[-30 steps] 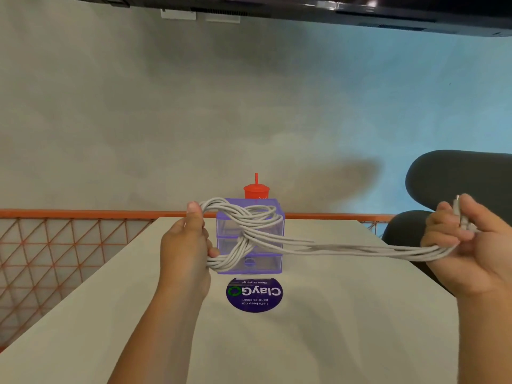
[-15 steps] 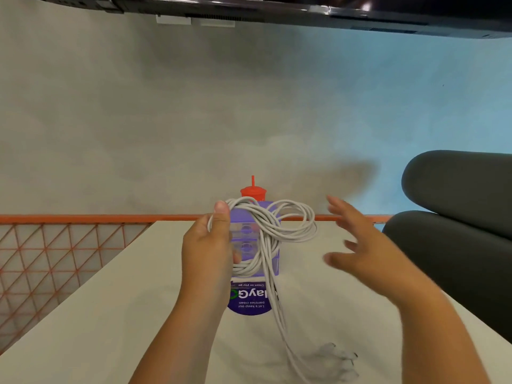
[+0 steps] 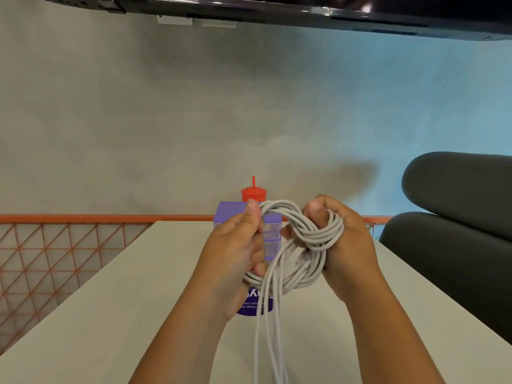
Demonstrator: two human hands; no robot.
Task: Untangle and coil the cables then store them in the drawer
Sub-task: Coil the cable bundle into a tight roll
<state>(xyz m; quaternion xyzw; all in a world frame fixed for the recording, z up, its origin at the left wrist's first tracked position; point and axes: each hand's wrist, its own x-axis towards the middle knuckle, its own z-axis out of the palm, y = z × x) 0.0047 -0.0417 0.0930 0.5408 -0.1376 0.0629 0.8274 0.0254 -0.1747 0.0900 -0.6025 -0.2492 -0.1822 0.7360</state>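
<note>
Holding the grey cable coil (image 3: 313, 234) above the table (image 3: 138, 300), I grasp its left side with my left hand (image 3: 235, 253) and its right side with my right hand (image 3: 349, 245), fingers curled round the strands. Loose ends (image 3: 266, 328) hang down. The purple drawer unit (image 3: 231, 210) stands just behind.

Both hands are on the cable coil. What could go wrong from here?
The loose strands hanging below the coil may snag or knot. The coil's loops cross unevenly; if the left hand or right hand eases, it could spring apart. The coil looks bulky for the drawer unit behind it.
</note>
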